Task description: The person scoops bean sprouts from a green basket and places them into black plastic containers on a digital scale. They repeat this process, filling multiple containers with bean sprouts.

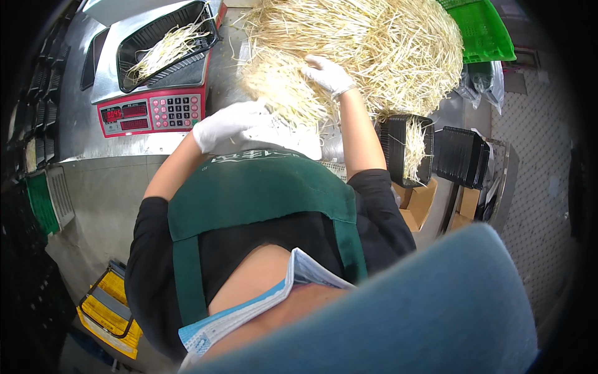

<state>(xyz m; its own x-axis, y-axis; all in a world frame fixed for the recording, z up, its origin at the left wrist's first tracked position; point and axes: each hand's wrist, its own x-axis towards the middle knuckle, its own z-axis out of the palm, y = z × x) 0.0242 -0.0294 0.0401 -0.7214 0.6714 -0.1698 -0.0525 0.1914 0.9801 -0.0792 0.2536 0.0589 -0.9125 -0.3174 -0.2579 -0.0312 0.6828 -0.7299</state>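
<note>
A large heap of bean sprouts [373, 51] covers the metal table in front of me. My right hand [328, 76], in a white glove, lies at the near part of the heap, its thumb and fingers apart against loose sprouts. My left hand [231, 125], also gloved in white, is low over the near table edge, beside the blurred near clump of sprouts [287, 89]; its fingers are blurred, so whether it holds any cannot be told. To the left, a black plastic tray [161, 77] with some sprouts sits tilted on a red digital scale [152, 112] with lit displays.
On the right stand a black tray [397, 154] holding sprouts and stacked black trays [460, 156]. Behind them are a green plastic crate [486, 32] and clear plastic bags [488, 82]. Open cardboard boxes [420, 205] are below. A yellow folding step stool [110, 304] is on the floor at left.
</note>
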